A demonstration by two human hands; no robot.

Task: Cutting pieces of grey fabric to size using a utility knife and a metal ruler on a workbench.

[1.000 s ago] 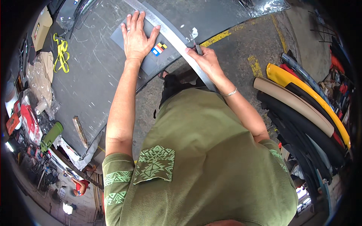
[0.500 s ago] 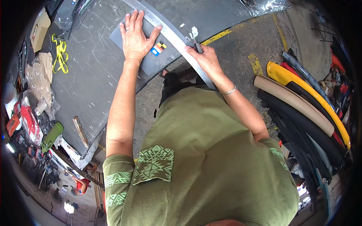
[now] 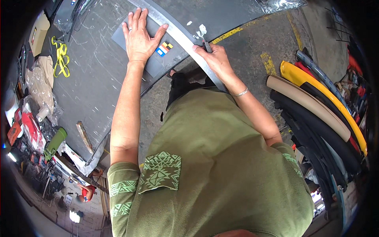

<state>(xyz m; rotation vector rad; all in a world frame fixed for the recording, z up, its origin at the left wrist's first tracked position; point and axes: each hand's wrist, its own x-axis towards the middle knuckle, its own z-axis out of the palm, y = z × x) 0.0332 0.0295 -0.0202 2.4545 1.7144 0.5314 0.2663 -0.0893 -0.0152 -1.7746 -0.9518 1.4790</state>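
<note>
My left hand [image 3: 141,42] lies flat with its fingers stretched out, pressing on a thin dark grey sheet [image 3: 119,38]. Beside its thumb, a small patch of blue, white, orange, yellow and black blocks [image 3: 164,48] sits on the sheet. A long metal straightedge [image 3: 182,36] runs across the sheet and past the table edge towards my body. In my right hand [image 3: 218,62] is a utility knife [image 3: 207,47], its tip pointing away from me. The right thumb rests at the straightedge's right side. White scraps [image 3: 202,29] lie just beyond the knife.
The scratched dark table [image 3: 92,91] carries a yellow strap [image 3: 61,59], a cardboard box [image 3: 38,33] and a worn stick [image 3: 84,136]. Rolls of material, one yellow [image 3: 327,100] and one beige [image 3: 308,104], lean at the right. Clear plastic [image 3: 280,4] lies at the far edge.
The view has shifted slightly, with the table things sitting a little higher in it. Both hands keep their hold, and neither shows a clear move along the straightedge.
</note>
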